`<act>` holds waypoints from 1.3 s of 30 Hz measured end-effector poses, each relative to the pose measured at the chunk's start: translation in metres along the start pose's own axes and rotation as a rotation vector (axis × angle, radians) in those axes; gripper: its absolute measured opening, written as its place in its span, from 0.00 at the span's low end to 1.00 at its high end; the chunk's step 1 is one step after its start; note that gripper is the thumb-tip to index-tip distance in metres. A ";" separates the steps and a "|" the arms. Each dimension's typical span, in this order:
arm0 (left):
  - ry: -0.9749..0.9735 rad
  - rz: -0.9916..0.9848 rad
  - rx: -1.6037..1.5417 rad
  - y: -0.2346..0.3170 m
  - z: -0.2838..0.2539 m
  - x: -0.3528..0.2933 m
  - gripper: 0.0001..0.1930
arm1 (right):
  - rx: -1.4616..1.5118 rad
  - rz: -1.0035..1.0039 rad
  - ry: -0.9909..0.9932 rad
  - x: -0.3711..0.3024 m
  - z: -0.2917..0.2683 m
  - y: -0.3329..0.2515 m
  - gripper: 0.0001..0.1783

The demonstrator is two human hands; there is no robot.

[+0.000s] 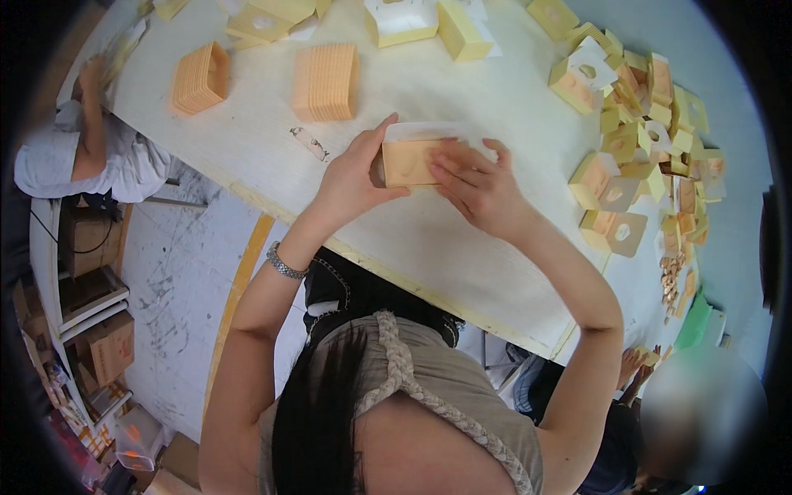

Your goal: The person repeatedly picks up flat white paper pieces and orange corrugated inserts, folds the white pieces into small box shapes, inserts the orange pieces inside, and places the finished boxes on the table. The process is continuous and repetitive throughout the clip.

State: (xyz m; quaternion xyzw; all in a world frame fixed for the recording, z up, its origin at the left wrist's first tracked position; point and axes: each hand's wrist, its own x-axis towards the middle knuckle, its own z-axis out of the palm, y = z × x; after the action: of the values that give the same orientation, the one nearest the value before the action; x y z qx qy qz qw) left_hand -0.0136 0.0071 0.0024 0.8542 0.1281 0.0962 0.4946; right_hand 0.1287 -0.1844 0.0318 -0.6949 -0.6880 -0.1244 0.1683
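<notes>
Above the table's near edge I have a small peach paper box [408, 163] with a white flap standing up along its far side. My left hand [356, 177] grips its left end, thumb along the near edge and fingers behind. Over the box's right part lie the bent fingers of my right hand [483, 183], slightly blurred, with one finger raised. They hide that end of the box. Beyond my left hand stand two stacks of nested peach sleeves, one upright [326, 82] and one leaning [200, 78].
Yellow boxes with cut-out windows form a large pile [643, 140] on the right. More yellow boxes [400, 21] stand at the far edge. A small printed strip [309, 143] lies on the white table [264, 157]. Other people work at the left [87, 157] and lower right.
</notes>
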 end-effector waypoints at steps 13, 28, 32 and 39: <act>0.024 0.120 0.087 0.000 0.006 -0.003 0.50 | -0.157 0.155 -0.083 0.003 -0.001 -0.011 0.14; 0.180 0.218 -0.352 -0.027 0.008 -0.003 0.46 | -0.536 0.649 0.651 0.026 -0.079 0.106 0.18; 0.147 0.170 -0.259 -0.019 0.010 -0.002 0.39 | -0.268 0.809 0.206 0.072 0.034 0.136 0.47; 0.278 -0.065 -0.724 -0.028 0.001 0.002 0.37 | -0.320 0.788 -0.307 0.095 0.004 0.045 0.24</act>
State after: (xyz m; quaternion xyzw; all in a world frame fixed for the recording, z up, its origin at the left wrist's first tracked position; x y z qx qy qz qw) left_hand -0.0144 0.0201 -0.0223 0.5985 0.1788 0.2344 0.7449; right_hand 0.1753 -0.0958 0.0641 -0.9315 -0.3601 -0.0509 -0.0107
